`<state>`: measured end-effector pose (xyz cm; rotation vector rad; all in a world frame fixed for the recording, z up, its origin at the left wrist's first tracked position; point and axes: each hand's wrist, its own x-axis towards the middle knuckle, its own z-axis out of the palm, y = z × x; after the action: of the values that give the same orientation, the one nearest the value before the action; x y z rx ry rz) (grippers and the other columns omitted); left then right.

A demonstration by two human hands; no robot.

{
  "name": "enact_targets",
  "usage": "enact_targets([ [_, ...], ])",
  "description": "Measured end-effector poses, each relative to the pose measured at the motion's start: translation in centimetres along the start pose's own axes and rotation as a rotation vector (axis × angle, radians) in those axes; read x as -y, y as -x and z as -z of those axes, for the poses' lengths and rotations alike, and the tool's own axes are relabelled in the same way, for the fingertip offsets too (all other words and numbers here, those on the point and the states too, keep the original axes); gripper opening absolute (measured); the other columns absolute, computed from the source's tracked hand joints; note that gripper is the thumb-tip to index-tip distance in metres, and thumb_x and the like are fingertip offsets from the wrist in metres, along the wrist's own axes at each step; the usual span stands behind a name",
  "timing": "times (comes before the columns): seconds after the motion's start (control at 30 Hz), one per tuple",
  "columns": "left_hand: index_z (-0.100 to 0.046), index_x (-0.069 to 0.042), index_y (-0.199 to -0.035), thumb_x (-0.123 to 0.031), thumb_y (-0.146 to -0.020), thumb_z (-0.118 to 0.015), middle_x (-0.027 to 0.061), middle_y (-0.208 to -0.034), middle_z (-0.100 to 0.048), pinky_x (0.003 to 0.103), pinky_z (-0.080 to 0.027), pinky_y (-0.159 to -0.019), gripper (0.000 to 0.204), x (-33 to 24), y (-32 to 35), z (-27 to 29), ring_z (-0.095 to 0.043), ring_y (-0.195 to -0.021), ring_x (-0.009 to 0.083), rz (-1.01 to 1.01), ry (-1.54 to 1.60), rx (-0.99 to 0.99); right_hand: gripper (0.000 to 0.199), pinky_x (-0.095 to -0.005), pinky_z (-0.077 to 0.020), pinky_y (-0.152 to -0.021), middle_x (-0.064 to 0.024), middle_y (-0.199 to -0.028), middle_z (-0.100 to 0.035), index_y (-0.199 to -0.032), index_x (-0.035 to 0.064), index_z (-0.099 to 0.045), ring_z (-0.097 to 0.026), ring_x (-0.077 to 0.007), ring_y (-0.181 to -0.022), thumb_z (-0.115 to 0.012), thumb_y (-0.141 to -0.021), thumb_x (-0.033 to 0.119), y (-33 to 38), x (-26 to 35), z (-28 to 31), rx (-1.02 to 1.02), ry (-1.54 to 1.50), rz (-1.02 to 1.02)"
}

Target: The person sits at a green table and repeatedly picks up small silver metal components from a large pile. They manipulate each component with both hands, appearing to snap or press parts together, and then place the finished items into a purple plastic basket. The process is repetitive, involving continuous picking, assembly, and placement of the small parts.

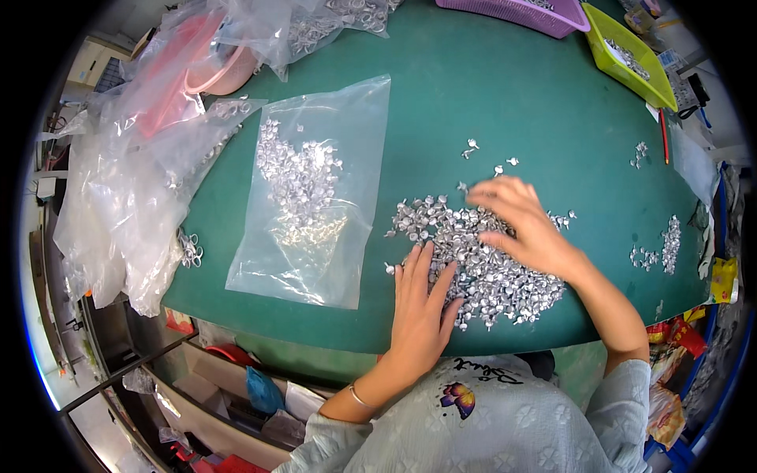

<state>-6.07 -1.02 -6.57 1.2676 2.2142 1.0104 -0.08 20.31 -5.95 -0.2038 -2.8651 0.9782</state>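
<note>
A heap of metal parts [505, 288] is flanked by two bare hands on a green table [426, 87], spread between the fingers and on toward the table's near edge. The heap appears to be hemmed in from two sides so that loose pieces can be reached without being scattered. The left hand [419, 311] is laid palm down at the heap's left edge, its fingers fanned apart and touching the outer parts. The right hand [520, 222] is arched over the heap's far side, its thumb parted from the bent fingers; whether any piece is caught beneath them cannot be told. To the left of the left hand, a clear bag [359, 134] is laid flat with similar parts inside, perhaps placed there to be within easy reach. A few strays [471, 147] are seen beyond the right hand, and a small cluster [670, 244] is set well apart to its right, seemingly separated from the heap.
</note>
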Motion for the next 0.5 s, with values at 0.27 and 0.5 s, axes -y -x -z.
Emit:
enact_targets([
  [0.27, -0.057, -0.002, -0.109, 0.001, -0.075, -0.060, 0.0153, -0.127, -0.045, 0.051, -0.027, -0.101, 0.034, 0.2, 0.3, 0.0, -0.035, -0.124, 0.0379, -0.159, 0.008, 0.005, 0.031, -0.0395, -0.0377, -0.085, -0.0082, -0.107, -0.053, -0.099, 0.0030, -0.060, -0.048, -0.0277, -0.103, -0.066, -0.069, 0.008, 4.7, 3.0, -0.8, -0.090, 0.043, 0.057],
  [0.5, -0.059, 0.000, -0.103, 0.005, -0.070, -0.058, 0.0134, -0.113, -0.054, 0.048, -0.034, -0.098, 0.034, 0.1, 1.5, -1.0, -0.047, -0.114, 0.0317, -0.274, 0.121, 0.020, 0.018, -0.0360, -0.0408, -0.075, -0.0082, -0.087, -0.059, -0.084, 0.0004, -0.062, -0.055, -0.0259, -0.086, -0.065, -0.067, -0.001, 8.2, 3.4, -2.2, -0.299, 0.115, 0.135],
])
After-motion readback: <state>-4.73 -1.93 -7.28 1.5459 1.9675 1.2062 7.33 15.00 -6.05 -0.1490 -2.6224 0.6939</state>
